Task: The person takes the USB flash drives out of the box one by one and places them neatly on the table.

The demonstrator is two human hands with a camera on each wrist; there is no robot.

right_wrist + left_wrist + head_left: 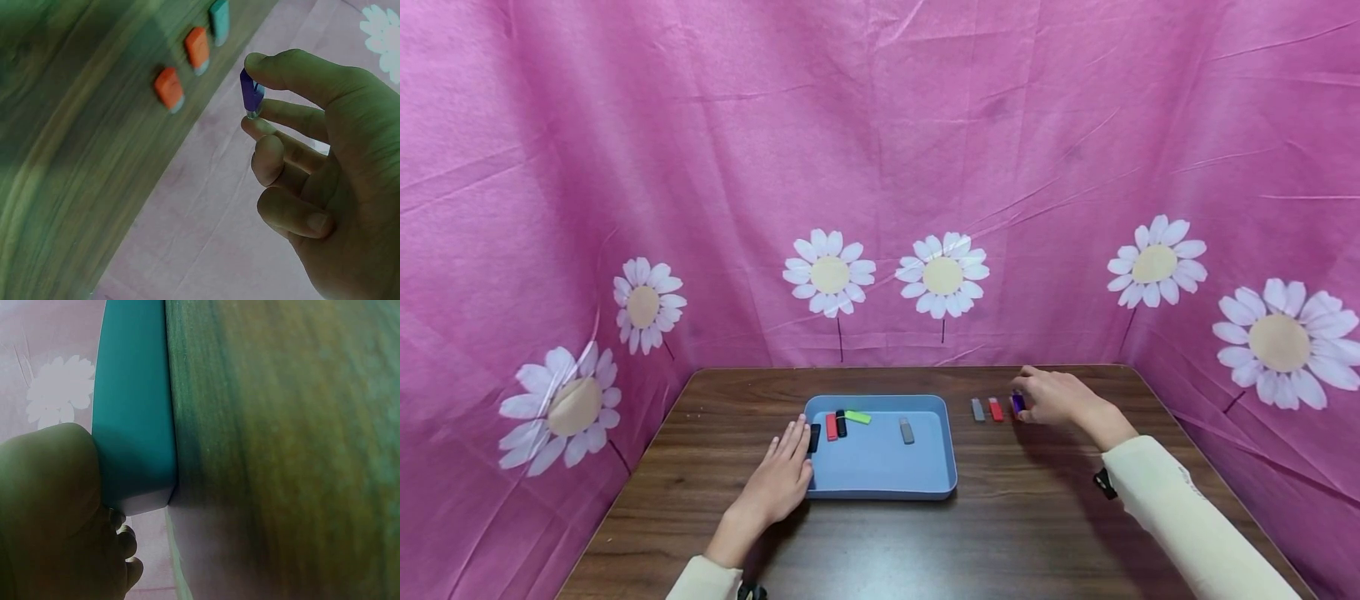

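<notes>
My right hand (pixel 1056 398) pinches a purple USB stick (pixel 252 92) between thumb and fingertips, raised above the tabletop in the right wrist view. Beside it on the wood lie a grey USB stick (pixel 977 409) and a red USB stick (pixel 996 409); the right wrist view also shows a second red USB stick (pixel 169 89). My left hand (pixel 778 477), fingers straight, rests against the left side of a blue tray (pixel 880 495). Inside the tray are a red USB stick (pixel 831 427), a black one, a green one (pixel 858 417) and a grey one (pixel 907 431). A black piece is partly hidden by my left fingers.
The brown wooden table (pixel 895 550) carries the tray near its middle. A pink cloth (pixel 880 125) printed with white daisies hangs behind the table and along both sides.
</notes>
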